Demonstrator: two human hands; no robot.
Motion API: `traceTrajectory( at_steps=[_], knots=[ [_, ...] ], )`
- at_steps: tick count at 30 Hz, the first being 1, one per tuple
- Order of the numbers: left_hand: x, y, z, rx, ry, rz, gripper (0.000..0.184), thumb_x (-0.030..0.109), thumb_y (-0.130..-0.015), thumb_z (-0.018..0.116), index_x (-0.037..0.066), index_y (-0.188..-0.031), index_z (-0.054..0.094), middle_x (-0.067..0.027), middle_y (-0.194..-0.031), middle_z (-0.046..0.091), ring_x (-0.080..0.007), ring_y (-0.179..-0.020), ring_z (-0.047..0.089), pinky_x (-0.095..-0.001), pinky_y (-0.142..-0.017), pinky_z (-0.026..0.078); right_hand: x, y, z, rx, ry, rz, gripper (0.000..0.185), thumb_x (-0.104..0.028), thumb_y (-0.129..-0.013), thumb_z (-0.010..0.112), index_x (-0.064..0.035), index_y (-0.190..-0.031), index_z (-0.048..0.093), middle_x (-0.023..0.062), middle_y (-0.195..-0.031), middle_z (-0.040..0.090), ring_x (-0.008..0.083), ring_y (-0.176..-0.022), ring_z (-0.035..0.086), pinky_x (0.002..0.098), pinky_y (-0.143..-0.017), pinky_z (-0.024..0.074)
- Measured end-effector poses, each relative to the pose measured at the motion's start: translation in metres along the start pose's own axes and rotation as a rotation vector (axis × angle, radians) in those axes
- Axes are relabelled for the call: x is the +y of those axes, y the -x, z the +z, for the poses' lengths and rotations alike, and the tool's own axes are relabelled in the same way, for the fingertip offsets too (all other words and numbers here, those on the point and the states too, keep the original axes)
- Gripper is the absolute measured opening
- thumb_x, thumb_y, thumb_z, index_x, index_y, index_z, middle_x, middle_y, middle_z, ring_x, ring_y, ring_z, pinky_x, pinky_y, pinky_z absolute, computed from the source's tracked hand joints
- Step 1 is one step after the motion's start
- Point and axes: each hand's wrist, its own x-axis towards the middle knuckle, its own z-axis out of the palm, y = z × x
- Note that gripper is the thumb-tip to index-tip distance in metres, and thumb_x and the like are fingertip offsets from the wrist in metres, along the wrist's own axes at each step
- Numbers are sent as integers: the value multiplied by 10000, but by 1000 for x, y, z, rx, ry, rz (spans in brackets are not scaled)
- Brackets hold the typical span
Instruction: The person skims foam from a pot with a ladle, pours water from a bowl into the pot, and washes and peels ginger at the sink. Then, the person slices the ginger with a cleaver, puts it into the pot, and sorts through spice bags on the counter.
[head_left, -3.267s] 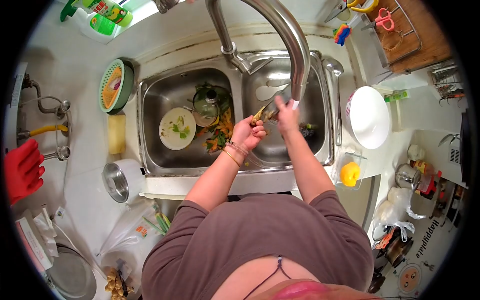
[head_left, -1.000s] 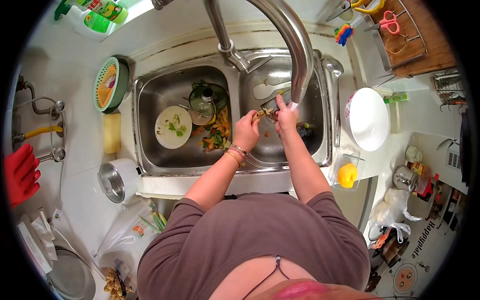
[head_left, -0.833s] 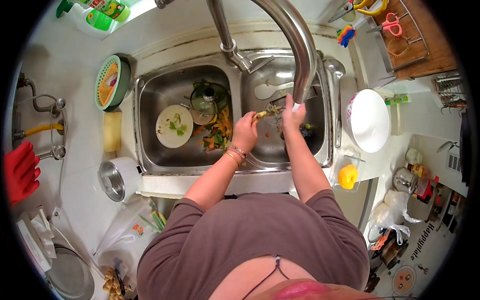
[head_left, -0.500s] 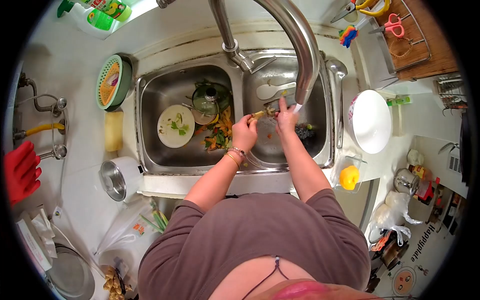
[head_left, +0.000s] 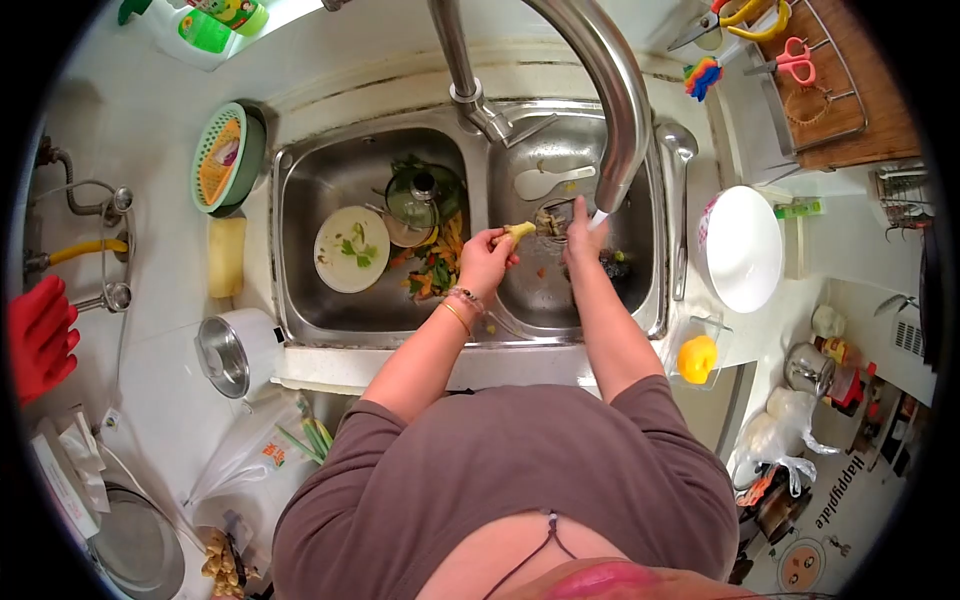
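Observation:
In my left hand [head_left: 485, 262] is a pale yellow piece of ginger [head_left: 518, 231], its knobby end pointing right over the right sink basin [head_left: 530, 290]. My right hand [head_left: 585, 238] is just right of it, beside the stream from the tap [head_left: 625, 130]. Against its fingers shows a shiny greyish thing [head_left: 552, 218] with brownish scraps on it; its kind is unclear, and the fingers are partly hidden. A white rice paddle [head_left: 553, 182] lies behind the hands. The dark drain strainer [head_left: 617, 268] is partly covered by my right forearm.
The left basin holds a white plate [head_left: 352, 250] with green leaves, a glass lid [head_left: 425, 195] and vegetable peelings [head_left: 440, 262]. A white bowl [head_left: 740, 250], a ladle [head_left: 680, 200] and a yellow pepper [head_left: 697, 358] stand right; a green colander [head_left: 228, 160] is left.
The ginger now stands apart from my right hand, its end tilted up. My right hand has turned, and the grey thing at its fingers has shifted left and down.

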Motion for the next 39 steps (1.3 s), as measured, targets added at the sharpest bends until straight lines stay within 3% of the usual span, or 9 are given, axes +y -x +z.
traceTrajectory(
  at_steps=[3,7,18,22,25,29,33,37,39],
  knots=[
    [-1,1,-2,-29,67,-33,307,140,-911,564,-67,-1132,517,-86,-856,627,-111,-647,578,-209,-581,472,-59,26,-4,-262,-11,214,367,-309,-803,726,-20,-886,514,43,-745,512,133,-565,462,291,-478,392],
    [1,4,2,-88,260,-178,280,159,-932,541,-53,-1113,513,-92,-858,616,-129,-668,574,-212,-583,471,-8,10,4,56,-103,-37,374,-312,-799,730,-50,-808,464,23,-710,480,118,-556,464,272,-429,377],
    [2,-14,-12,-287,860,-583,262,248,-989,414,-6,-965,474,-94,-818,512,-116,-594,444,-221,-492,375,-54,35,4,-732,-208,421,206,-220,-870,661,-90,-972,539,-4,-833,613,97,-675,579,240,-509,448],
    [3,-18,-10,-243,909,-621,247,236,-995,396,-5,-983,451,-97,-804,485,-106,-559,381,-221,-476,322,-52,37,14,-583,-9,-300,217,-239,-857,682,-81,-825,536,-14,-713,567,95,-591,511,251,-479,407],
    [5,-17,-7,-224,884,-590,239,232,-998,388,-1,-996,440,-100,-813,480,-104,-552,367,-219,-480,317,-59,35,16,-295,77,-322,234,-237,-855,685,-86,-774,526,-11,-695,554,89,-548,469,250,-452,380],
    [4,-16,-6,-233,832,-529,240,229,-1000,379,-5,-1009,435,-103,-825,479,-99,-554,366,-215,-481,313,-63,34,12,-509,-191,268,301,-268,-844,697,-99,-739,472,-17,-643,491,76,-477,402,239,-410,317],
    [5,-11,-4,-230,898,-626,245,225,-1001,373,-11,-1008,436,-96,-818,474,-91,-545,362,-212,-478,306,-44,21,10,-232,235,-181,264,-309,-865,662,-65,-857,561,-7,-709,549,72,-487,438,228,-443,364],
    [0,-12,-9,-255,1145,-739,236,213,-994,379,-16,-996,433,-84,-807,467,-82,-517,356,-209,-472,303,-58,37,7,-461,-159,259,277,-252,-854,684,-91,-774,474,-6,-647,498,74,-467,398,222,-413,348],
    [0,-13,-10,-267,1239,-766,230,206,-991,380,-18,-978,428,-73,-795,464,-76,-496,351,-208,-462,298,-52,38,6,-459,-116,157,271,-253,-856,682,-91,-787,476,-4,-654,504,68,-481,407,218,-422,354]
  ],
)
